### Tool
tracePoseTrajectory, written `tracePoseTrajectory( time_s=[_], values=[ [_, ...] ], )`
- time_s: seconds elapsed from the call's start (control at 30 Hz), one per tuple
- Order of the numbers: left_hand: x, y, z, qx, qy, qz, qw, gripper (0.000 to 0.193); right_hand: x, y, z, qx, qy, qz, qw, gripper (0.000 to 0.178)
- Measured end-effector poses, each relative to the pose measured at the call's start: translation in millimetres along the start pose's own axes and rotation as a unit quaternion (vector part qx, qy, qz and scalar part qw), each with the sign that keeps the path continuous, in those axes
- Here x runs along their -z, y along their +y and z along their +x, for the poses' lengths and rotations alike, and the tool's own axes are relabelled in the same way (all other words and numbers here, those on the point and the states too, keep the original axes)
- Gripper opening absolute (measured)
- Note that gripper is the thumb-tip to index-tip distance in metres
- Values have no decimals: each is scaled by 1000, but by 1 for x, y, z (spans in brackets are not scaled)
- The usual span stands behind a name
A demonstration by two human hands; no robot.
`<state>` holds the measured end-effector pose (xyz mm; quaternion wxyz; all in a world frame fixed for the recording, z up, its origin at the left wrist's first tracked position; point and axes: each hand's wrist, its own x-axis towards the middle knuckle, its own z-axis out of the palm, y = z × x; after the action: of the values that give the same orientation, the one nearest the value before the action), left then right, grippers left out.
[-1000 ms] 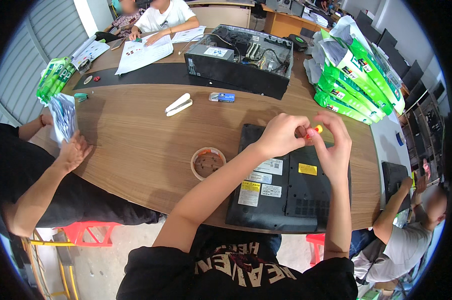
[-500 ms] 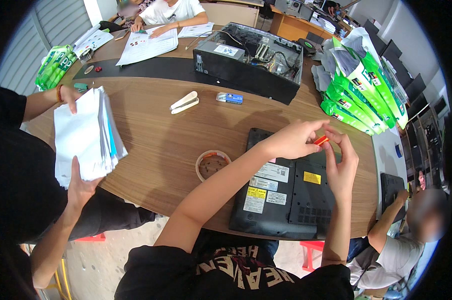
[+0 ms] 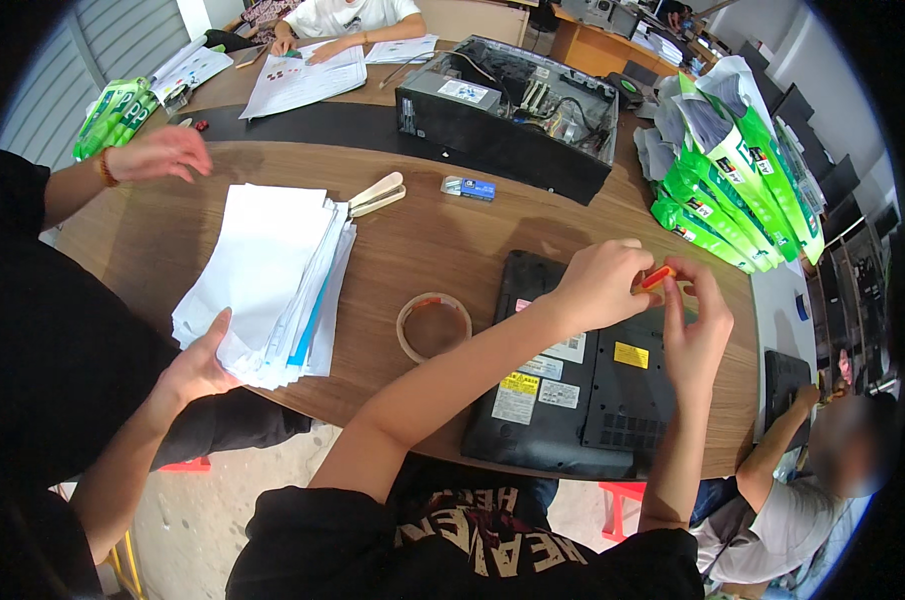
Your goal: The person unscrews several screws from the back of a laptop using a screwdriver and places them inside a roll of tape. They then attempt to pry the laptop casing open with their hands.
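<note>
Orange tool (image 3: 657, 278) pinched in both hands (image 3: 605, 288), nearly closed; laptop (image 3: 558, 440) along near table (image 3: 573, 217) edge, bare wood beyond.

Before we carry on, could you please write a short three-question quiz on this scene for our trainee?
1. True or false: the black laptop lies with its labelled underside facing up.
2. What colour is the small object between the person's left hand and right hand? (a) green (b) orange-red (c) white
3. Whose hand touches the near edge of the paper stack?

Key: 1. True. 2. b. 3. A co-worker's hand, at the left.
</note>
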<state>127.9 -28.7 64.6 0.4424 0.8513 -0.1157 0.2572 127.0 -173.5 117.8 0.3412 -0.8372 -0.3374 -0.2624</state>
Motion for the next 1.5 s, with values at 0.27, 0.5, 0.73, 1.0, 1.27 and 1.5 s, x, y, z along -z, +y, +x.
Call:
tracePoseTrajectory(
  time_s=[0.27, 0.5, 0.73, 1.0, 1.27, 1.5],
  values=[
    [6, -6, 1, 5, -86, -124, 989, 21, 4, 7, -3, 19, -16, 19, 1000, 10],
    [-3, 5, -4, 32, -42, -74, 996, 27, 0, 9, -7, -30, -7, 32, 999, 13],
    [-1, -11, -3, -19, -41, -79, 996, 25, 2, 1, -7, -16, -39, 14, 999, 12],
    [1, -8, -2, 22, -100, -94, 990, 22, -3, 15, -15, -80, -106, 293, 947, 22],
    [-18, 0, -10, 18, -8, -38, 999, 20, -31, 10, -1, 0, -134, 318, 939, 45],
    [-19, -7, -7, 50, -94, -112, 988, 26, -41, 10, 15, 45, -115, 81, 989, 46]
  ],
)
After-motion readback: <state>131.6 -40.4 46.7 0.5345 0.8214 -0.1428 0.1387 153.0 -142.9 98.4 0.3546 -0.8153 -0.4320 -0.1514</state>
